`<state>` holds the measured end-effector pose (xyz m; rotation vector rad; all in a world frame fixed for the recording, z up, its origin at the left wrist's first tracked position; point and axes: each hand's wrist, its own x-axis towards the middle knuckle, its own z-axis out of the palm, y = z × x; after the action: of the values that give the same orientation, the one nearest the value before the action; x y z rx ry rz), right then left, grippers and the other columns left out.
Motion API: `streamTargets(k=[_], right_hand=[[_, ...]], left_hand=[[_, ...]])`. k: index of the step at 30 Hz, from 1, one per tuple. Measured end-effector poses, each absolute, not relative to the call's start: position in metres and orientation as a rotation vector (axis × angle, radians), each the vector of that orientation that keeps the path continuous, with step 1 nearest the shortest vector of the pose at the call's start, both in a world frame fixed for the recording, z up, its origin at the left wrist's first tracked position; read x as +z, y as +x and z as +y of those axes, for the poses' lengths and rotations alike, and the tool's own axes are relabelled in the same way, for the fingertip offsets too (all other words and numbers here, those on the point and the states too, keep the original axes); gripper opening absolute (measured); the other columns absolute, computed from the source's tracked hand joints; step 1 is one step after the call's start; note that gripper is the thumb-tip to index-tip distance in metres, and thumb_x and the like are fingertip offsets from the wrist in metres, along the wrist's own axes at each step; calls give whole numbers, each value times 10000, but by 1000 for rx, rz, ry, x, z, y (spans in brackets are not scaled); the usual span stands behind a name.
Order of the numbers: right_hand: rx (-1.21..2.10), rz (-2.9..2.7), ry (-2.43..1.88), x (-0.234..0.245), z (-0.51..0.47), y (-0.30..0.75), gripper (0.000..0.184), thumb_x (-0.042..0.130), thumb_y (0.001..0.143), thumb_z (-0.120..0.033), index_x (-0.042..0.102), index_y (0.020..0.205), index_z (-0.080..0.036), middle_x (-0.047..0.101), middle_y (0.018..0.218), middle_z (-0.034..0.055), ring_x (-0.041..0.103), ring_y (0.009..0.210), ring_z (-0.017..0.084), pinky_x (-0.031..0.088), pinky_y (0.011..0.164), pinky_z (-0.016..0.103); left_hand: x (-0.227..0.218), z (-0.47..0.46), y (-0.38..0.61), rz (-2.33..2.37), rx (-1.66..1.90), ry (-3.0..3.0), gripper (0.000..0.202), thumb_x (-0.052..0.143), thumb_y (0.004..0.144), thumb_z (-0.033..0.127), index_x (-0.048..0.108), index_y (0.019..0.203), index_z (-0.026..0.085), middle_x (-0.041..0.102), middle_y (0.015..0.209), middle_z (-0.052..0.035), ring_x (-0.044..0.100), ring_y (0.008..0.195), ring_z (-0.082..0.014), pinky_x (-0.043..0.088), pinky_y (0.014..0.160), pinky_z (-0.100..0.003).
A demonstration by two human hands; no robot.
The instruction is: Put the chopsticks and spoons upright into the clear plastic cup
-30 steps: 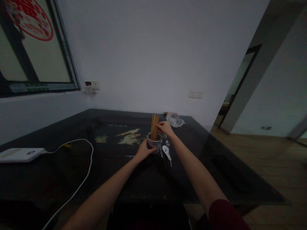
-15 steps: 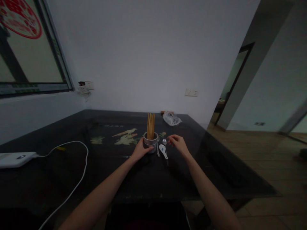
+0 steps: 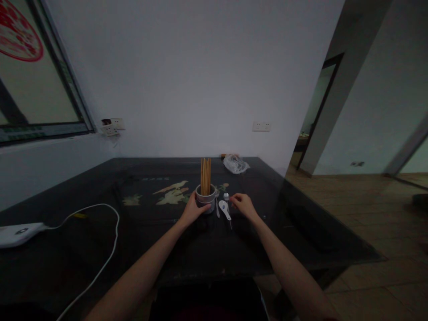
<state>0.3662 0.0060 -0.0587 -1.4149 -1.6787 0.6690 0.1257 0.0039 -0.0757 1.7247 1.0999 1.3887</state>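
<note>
My left hand (image 3: 193,208) is wrapped round a grey cup (image 3: 206,203), thumb across its front. Several wooden chopsticks (image 3: 205,176) stand upright in the cup. To the right of the cup, a white ceramic spoon (image 3: 224,209) with a blue mark lies on the table. A metal spoon (image 3: 226,196) has its shiny bowl just beyond it; its handle seems to run under the white one. My right hand (image 3: 243,204) has its fingertips pinched at the right edge of the metal bowl. Another metal spoon (image 3: 217,208) lies between cup and white spoon.
The dark table (image 3: 207,249) carries a bird-and-flower picture (image 3: 174,194). A clear plastic bag (image 3: 236,164) lies at the back by the wall. On the left is a white device (image 3: 20,234) with a white cable (image 3: 115,236) looping toward the front edge.
My right hand has moved left, bringing its fingertips to the metal spoon's bowl. My left hand stays round the cup. The whole view has shifted slightly.
</note>
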Motion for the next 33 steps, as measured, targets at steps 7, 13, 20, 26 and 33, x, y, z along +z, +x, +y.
streamTargets(k=[7,13,20,26,33], right_hand=[[626,-1716,-1442,-61,6,366,213,547,772,-314,668,710,-150,629,560,12,573,521,128,394,518,210],[639,-1695,-1472,-59,6,368,219,550,779,-322,679,730,-152,652,583,24,581,520,131,396,513,212],[566,-1744,-1535,-54,3,369,217,548,790,-311,691,728,-159,665,602,26,594,559,132,389,535,206],[544,-1756,-1580,-50,0,369,204,555,801,-309,699,741,-176,676,624,26,612,600,133,388,555,200],[520,-1785,-1632,-50,-1,368,185,569,802,-301,704,752,-184,694,668,38,622,622,142,390,572,206]], left_hand=[[-64,-3,123,1205,1538,1727,924,748,649,354,225,1397,205,431,1342,-161,444,1246,-272,388,1010,-432],[-29,-28,118,1207,1896,1834,669,598,803,339,272,1376,224,406,1351,-129,417,1255,-228,396,1004,-382],[-4,-69,146,1126,1482,2247,257,468,858,283,551,1085,197,610,997,-57,595,892,-174,476,834,-312],[-11,-59,184,1340,647,2433,291,491,841,295,541,1106,188,656,804,-52,641,725,-199,477,696,-291],[-29,-33,210,1720,253,2461,257,444,865,275,645,919,125,665,956,-208,647,940,-322,480,804,-403]])
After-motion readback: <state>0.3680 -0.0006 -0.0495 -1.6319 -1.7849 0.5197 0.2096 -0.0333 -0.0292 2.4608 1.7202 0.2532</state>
